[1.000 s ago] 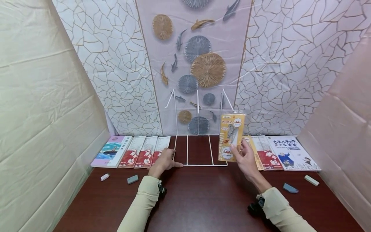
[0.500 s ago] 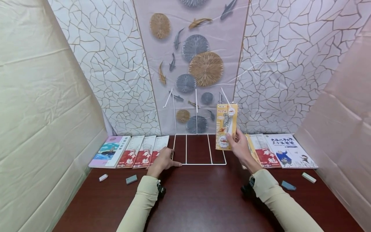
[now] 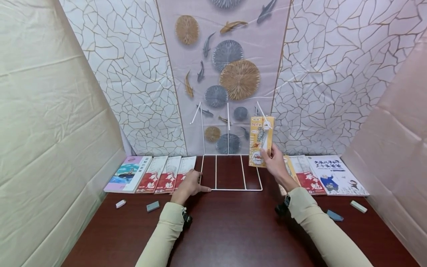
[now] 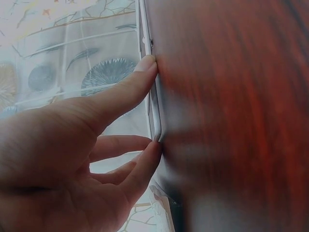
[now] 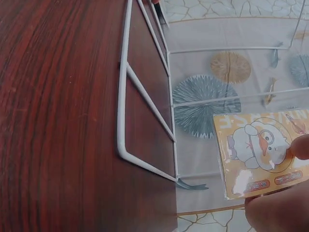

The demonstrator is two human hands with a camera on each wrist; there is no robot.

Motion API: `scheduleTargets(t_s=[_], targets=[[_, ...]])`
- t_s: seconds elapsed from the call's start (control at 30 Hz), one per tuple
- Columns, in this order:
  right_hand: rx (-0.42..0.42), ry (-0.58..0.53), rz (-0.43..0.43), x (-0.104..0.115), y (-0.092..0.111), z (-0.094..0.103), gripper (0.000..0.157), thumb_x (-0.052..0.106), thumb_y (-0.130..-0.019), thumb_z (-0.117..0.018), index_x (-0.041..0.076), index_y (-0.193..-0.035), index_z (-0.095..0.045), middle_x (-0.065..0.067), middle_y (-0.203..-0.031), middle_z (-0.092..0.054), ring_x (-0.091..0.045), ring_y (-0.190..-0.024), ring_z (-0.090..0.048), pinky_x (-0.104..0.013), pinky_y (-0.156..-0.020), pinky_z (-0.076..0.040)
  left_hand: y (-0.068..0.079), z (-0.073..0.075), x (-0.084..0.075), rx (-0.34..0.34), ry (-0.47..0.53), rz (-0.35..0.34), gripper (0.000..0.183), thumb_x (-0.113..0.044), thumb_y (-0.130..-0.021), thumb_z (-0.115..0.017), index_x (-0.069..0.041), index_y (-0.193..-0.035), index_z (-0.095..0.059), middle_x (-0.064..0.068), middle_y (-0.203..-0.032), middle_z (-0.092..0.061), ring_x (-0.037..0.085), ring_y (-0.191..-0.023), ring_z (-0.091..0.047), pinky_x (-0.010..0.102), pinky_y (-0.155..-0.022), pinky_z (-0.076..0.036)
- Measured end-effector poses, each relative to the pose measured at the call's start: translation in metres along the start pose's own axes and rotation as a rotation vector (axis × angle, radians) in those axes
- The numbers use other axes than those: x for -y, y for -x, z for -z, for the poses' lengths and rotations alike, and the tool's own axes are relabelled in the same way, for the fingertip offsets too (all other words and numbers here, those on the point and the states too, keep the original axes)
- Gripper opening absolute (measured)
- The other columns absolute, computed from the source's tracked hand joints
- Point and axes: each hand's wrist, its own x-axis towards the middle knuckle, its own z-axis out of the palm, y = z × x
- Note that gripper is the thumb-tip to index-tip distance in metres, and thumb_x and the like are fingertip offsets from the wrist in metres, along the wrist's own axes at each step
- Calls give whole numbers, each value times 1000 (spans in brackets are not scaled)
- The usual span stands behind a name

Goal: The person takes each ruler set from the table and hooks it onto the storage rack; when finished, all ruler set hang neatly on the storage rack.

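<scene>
In the head view my right hand (image 3: 277,165) pinches a yellow duck-printed packet (image 3: 257,142) by its lower right side. Clear film covers the card, and the thumb lies on its front. The right hook (image 3: 261,110) of a white wire rack (image 3: 233,190) crosses in front of the packet's top; whether it passes through the packet, I cannot tell. My left hand (image 3: 189,186) holds the rack's front left base corner. In the left wrist view, its thumb touches the front bar and its fingertips meet the bent wire (image 4: 155,123). The right wrist view shows only the packet's lower end (image 5: 263,152).
Left of the rack lie a pink-and-blue book (image 3: 128,174) and several red-and-white booklets (image 3: 166,178). To the right are another yellow packet (image 3: 291,172), a red-and-white booklet (image 3: 305,176) and a white picture book (image 3: 337,176). Small erasers, such as a grey-blue one (image 3: 152,206), lie nearer.
My right hand has raised the packet and moved it slightly left, to the right hook, which now overlaps its top. My left hand stays on the rack's corner.
</scene>
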Motion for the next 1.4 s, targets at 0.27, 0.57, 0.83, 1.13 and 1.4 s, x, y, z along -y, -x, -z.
scheduleTargets(t_s=[0.27,0.57,0.83,1.13,1.4], targets=[[15,65,-51,-7,4,12,51,39,-102,-57,11,-144,-48,-19,-134,-60,-12,-108,-61,-28,-88,-57,-1,0,0,3,2,4,81,-43,-68,-92,6,-127,-65,17,-104,-64,27,-103,-57,40,-97,-52],[-33,226,-66,-26,29,54,49,25,-101,-61,0,-142,-47,-24,-139,-54,-34,-130,-48,-36,-108,-40,2,-2,0,3,10,3,82,-42,-68,-92,7,-127,-64,19,-107,-63,29,-105,-57,41,-98,-51],[33,532,-174,-40,51,92,65,32,-98,-65,-3,-147,-40,-32,-144,-44,-50,-130,-43,-62,-102,-42,1,-3,-1,27,30,29,84,-41,-70,-91,6,-132,-61,19,-112,-62,28,-106,-58,39,-97,-52],[136,876,-117,-37,46,91,89,42,-83,-79,-13,-142,-43,-43,-132,-48,-59,-120,-45,-66,-99,-41,0,1,0,21,13,21,85,-42,-69,-92,7,-132,-61,20,-112,-63,29,-109,-58,41,-99,-51],[142,912,-187,-39,47,92,99,41,-78,-83,-14,-145,-36,-43,-135,-48,-60,-121,-45,-67,-101,-41,-1,-1,0,1,12,-5,84,-43,-69,-92,7,-130,-62,21,-111,-64,31,-109,-58,41,-100,-51]])
